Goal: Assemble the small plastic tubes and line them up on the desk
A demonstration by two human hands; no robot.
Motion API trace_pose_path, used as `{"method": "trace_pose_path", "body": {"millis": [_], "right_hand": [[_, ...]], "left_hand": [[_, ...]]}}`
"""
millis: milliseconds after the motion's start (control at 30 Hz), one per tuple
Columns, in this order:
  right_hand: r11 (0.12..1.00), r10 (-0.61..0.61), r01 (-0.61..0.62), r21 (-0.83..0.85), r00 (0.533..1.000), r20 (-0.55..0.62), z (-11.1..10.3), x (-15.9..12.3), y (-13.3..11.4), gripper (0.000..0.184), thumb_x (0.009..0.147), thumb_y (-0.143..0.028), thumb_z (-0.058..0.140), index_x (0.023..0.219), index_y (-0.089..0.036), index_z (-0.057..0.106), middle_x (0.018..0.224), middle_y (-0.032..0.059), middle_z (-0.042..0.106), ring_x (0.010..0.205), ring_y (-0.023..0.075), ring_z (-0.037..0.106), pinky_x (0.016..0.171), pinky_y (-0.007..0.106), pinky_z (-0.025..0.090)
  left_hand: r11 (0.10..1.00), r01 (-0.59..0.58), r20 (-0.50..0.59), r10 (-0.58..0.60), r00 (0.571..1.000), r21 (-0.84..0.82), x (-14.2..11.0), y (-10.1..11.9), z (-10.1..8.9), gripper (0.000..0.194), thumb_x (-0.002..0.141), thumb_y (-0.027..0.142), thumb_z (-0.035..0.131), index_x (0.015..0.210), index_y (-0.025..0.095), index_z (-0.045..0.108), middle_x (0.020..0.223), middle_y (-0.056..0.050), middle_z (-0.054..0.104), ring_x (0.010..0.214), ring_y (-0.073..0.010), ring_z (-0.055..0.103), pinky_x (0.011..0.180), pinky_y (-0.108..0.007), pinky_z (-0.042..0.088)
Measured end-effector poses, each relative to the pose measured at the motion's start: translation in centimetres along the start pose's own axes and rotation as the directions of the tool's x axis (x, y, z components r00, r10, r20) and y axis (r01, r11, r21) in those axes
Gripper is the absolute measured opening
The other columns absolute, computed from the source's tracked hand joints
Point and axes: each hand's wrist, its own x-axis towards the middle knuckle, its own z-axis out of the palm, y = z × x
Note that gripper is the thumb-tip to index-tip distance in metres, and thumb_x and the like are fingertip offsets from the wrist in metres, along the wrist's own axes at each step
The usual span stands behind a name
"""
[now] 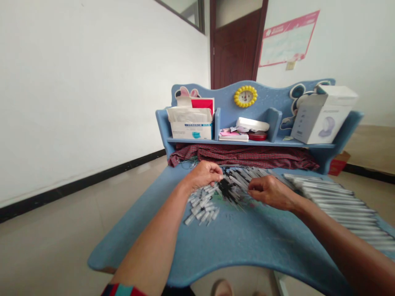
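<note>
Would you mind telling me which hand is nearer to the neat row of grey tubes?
Right hand: it is left of the grey tubes, not touching them. The left hand is farther left, above the loose pile.

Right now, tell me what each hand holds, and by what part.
Left hand and right hand curl over a pile of grey tubes; whether either holds one cannot be told.

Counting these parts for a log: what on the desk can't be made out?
Head view:
- Pieces beneath the left hand and right hand: hidden by the hands.
- Dark tangle of pieces: too blurred to separate or count.
- Row of long grey tubes: blurred, cut off by the right edge.
- Mask box print: too small to read.
</note>
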Motion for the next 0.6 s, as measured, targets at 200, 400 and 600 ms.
{"method": "trace_pose_path", "body": {"millis": [200,400,600], "right_hand": [[0.999,-0.006,0.006,-0.042,1.0,0.017,-0.1,-0.5,-0.3,0.022,0.077,-0.026,0.044,0.061,-0.017,0.055,0.052,-0.0035,0.041,0.05,0.0076,0.036,0.049,0.021,0.026],[0.997,-0.011,0.014,-0.073,0.999,0.031,0.0,-0.9,-0.9,0.024,0.077,-0.027,0.043,0.058,-0.017,0.053,0.05,-0.0039,0.035,0.048,0.0074,0.03,0.048,0.021,0.023],[0.997,-0.03,0.031,-0.065,1.0,0.008,0.0,-1.0,-1.4,0.023,0.078,-0.026,0.043,0.062,-0.018,0.057,0.052,-0.0034,0.04,0.049,0.0078,0.033,0.049,0.021,0.024]], "left_hand": [[1.0,0.003,0.053,-0.004,0.999,0.01,0.0,0.0,0.1,0.016,0.063,0.026,0.064,0.073,0.013,0.065,0.059,0.004,0.057,0.047,-0.0063,0.046,0.048,-0.019,0.037],[1.0,-0.002,0.1,0.004,0.995,-0.021,0.1,-0.6,0.2,0.018,0.064,0.028,0.063,0.075,0.013,0.064,0.059,0.003,0.057,0.046,-0.0059,0.044,0.045,-0.019,0.033],[0.998,-0.009,0.15,0.018,0.988,-0.058,0.0,-0.5,0.1,0.018,0.065,0.028,0.063,0.074,0.012,0.064,0.055,0.003,0.055,0.043,-0.0051,0.043,0.043,-0.018,0.03]]}}
